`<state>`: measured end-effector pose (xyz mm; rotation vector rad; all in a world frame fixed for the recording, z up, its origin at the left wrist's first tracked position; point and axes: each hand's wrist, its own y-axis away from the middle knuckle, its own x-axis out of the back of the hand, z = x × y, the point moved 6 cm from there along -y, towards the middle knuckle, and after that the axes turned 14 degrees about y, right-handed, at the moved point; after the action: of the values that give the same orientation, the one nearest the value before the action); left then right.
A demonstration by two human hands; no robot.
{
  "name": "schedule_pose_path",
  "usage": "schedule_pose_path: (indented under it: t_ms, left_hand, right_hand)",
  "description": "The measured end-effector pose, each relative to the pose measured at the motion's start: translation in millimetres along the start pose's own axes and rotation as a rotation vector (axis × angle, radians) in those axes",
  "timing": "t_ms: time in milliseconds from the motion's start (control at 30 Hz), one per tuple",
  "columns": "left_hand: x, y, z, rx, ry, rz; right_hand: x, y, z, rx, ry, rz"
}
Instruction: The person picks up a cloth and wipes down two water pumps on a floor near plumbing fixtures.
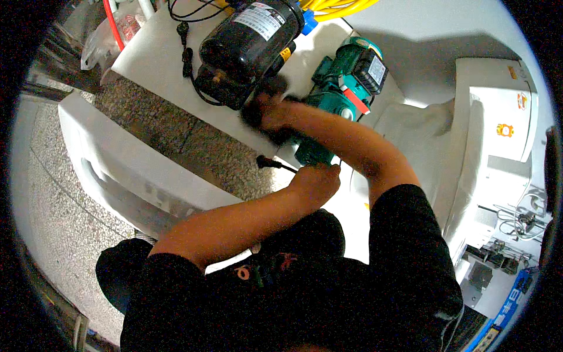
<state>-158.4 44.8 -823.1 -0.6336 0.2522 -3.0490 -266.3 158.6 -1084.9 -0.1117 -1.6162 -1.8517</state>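
Note:
My left hand [317, 184] is closed in a fist at the near end of a green electric water pump [330, 104]. A black power cord [288, 168] runs into this fist, and its plug [266, 162] sticks out to the left. My right hand [269, 113] is motion-blurred, beside the base of a black pump unit with a rounded tank [243, 42]. Dark blurred shapes surround its fingers, so what it holds cannot be made out. The green pump lies behind my right forearm, with a red-and-white tag [355, 100] on it.
Both pumps stand on a white surface [151, 48]. A black cord with plug [182, 30] hangs beside the black unit. Yellow hose [338, 8] lies at the back. A white cabinet [495, 110] with stickers stands right; a white panel [132, 152] and speckled floor [57, 176] are left.

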Motion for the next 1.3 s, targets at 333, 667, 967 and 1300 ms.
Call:
schedule_pose_path:
  t_ms: [333,667,967,1300]
  left_hand:
    - [11,4,-2,-0.019,-0.089,-0.081]
    - [18,-1,0,-0.127,-0.179,-0.233]
    - [46,-55,7,-0.158,-0.386,-0.111]
    - [29,-77,-4,-0.144,-0.137,-0.001]
  right_hand:
    - [108,109,72,0.021,-0.164,0.404]
    - [73,76,-3,0.118,-0.166,0.301]
    - [133,173,124,-0.035,-0.757,0.32]
    - [63,130,320,-1.092,-0.904,0.453]
